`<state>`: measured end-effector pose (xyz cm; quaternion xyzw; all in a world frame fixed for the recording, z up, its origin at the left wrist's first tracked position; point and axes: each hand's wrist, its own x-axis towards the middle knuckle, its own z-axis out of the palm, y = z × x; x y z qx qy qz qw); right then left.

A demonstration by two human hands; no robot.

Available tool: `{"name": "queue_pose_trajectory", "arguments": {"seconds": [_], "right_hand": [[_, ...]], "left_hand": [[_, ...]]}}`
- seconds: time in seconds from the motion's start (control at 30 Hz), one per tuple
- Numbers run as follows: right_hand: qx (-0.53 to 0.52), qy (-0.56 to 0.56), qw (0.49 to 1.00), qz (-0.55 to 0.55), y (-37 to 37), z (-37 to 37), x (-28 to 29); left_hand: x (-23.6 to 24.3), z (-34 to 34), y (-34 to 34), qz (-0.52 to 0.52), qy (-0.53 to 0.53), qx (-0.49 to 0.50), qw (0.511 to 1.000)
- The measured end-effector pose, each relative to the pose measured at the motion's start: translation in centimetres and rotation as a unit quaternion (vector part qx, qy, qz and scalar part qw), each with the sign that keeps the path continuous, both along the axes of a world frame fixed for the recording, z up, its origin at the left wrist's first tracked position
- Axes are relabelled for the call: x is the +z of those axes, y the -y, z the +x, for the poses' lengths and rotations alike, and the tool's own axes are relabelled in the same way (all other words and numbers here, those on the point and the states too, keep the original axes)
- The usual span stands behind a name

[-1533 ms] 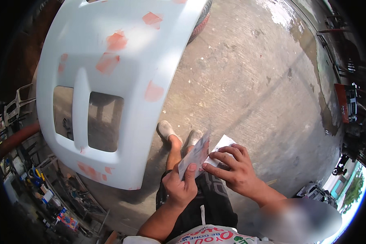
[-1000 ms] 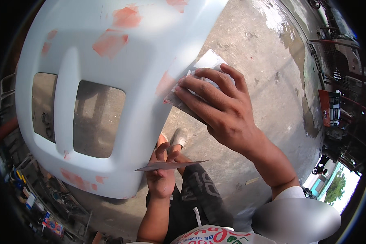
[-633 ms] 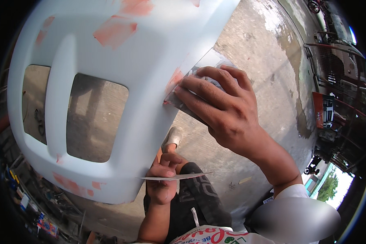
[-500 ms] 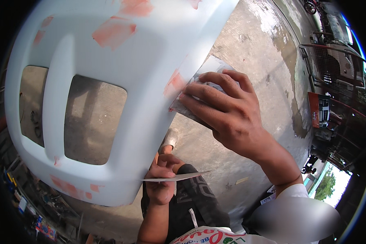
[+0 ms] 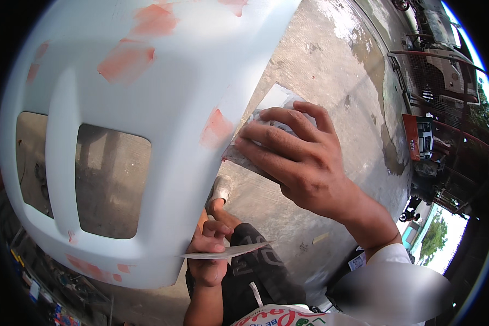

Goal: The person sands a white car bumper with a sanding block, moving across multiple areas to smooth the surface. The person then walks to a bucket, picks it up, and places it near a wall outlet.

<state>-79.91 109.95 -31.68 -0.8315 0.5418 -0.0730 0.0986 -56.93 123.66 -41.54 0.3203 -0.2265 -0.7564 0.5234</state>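
A large pale blue-white bumper (image 5: 179, 81) fills the left side, with reddish putty patches (image 5: 126, 61) spread over it. My right hand (image 5: 304, 155) is closed on a flat, smeared grey-white putty spreader (image 5: 277, 98), fingers laid across its face. The spreader's near corner, with a trace of red, is at the bumper's right edge, beside a reddish patch (image 5: 216, 129); whether it touches cannot be made out. Lower down, my left hand (image 5: 209, 255) grips a thin flat plate (image 5: 244, 249), seen almost edge-on, fingers above and palm below.
Two rectangular openings (image 5: 113, 182) in the bumper show concrete floor (image 5: 331, 70) beneath. My shoe (image 5: 221, 187) is near the bumper's right edge. Shelves and clutter stand at lower left. A wire-mesh frame (image 5: 437, 70) and a red-and-white box (image 5: 417, 137) are at far right.
The bumper has shifted left and slightly down in the picture. My right hand's spreader overlaps the edge patch less than before. Both hands keep their holds.
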Motion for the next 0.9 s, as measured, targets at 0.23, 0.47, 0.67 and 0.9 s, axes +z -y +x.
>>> {"name": "queue_pose_trajectory", "arguments": {"seconds": [0.23,0.47,0.67,0.9], "right_hand": [[-0.02,-0.009,0.995,-0.093,2.9,-4.8,-1.3],[0.006,0.049,0.992,-0.119,4.7,-3.3,-2.2],[0.0,0.055,0.995,-0.08,3.3,-3.0,-2.6],[0.002,0.037,0.989,-0.14,5.1,-3.8,-1.8]], "left_hand": [[0.8,-0.3,0.4,0.039,0.012,-0.016,0.999],[1.1,-0.2,0.4,0.059,0.006,0.002,0.998],[1.6,-0.5,0.5,0.066,-0.005,0.023,0.998],[0.7,0.2,-0.1,0.036,0.026,-0.013,0.999]]}}
